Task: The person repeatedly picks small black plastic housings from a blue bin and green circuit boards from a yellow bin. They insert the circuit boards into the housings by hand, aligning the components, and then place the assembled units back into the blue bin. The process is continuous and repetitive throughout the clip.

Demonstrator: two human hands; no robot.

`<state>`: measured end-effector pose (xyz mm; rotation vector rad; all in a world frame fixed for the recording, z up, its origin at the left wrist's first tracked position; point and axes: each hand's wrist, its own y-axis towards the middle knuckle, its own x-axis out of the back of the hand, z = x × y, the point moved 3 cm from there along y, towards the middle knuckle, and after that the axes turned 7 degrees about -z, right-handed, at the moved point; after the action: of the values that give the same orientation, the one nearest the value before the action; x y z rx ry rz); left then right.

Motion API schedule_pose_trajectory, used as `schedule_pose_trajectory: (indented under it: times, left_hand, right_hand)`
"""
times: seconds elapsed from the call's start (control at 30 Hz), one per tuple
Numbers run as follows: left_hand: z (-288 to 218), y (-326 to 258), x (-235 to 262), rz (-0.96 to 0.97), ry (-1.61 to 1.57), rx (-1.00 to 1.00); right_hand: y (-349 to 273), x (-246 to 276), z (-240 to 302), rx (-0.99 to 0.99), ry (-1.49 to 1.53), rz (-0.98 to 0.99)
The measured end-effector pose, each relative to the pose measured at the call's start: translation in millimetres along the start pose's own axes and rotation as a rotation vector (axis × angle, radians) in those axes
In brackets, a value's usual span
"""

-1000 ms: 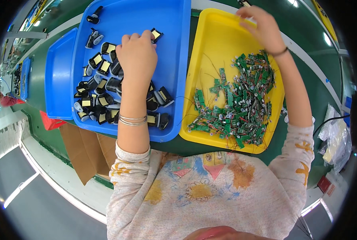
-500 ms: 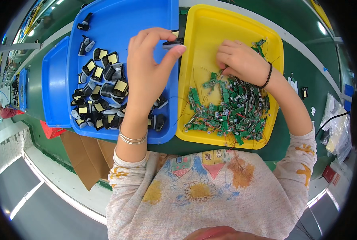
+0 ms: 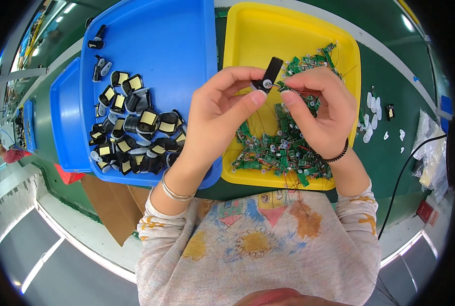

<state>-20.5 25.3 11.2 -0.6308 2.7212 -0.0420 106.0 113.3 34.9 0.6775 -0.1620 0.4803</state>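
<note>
My left hand (image 3: 213, 109) pinches a small black plastic housing (image 3: 273, 70) between thumb and fingers, above the left part of the yellow tray (image 3: 243, 30). A round pale part sits on the housing's lower end. My right hand (image 3: 325, 109), with thumb and forefinger closed, holds a small green circuit board (image 3: 283, 86) with thin wires right beside the housing. Whether the board touches the housing is hard to make out. Many more green boards (image 3: 288, 148) with wires lie heaped in the tray below my hands.
The blue tray (image 3: 156, 30) on the left holds several black housings (image 3: 148, 118) with cream pads and grey ends. A smaller blue tray (image 3: 67, 117) stands beyond it. White oval pieces (image 3: 374, 109), a black cable (image 3: 398, 186) and plastic bags (image 3: 431, 150) lie at right.
My left hand has carried the black housing right, from the blue tray's edge to over the yellow tray. My right hand has lifted a circuit board from the heap and brought it beside the housing.
</note>
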Motion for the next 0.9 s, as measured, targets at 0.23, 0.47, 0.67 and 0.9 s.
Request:
schedule_pose_trajectory:
  times: [0.23,0.47,0.67,0.9]
  left_hand:
    - [4.1,-0.2,2.2,-0.028,0.081,-0.104]
    - [4.1,-0.3,-0.6,-0.015,0.046,-0.091]
    - [3.0,-0.9,-3.5,-0.014,0.015,-0.107]
    - [2.4,-2.4,-3.5,-0.020,0.021,-0.077]
  right_hand:
    - [-5.5,0.6,0.1,0.166,-0.118,-0.017]
    - [-6.9,0.1,3.0,0.240,-0.176,-0.026]
    - [-9.3,-0.4,4.7,0.349,-0.198,-0.058]
    - [-10.6,-2.2,6.1,0.360,-0.173,-0.055]
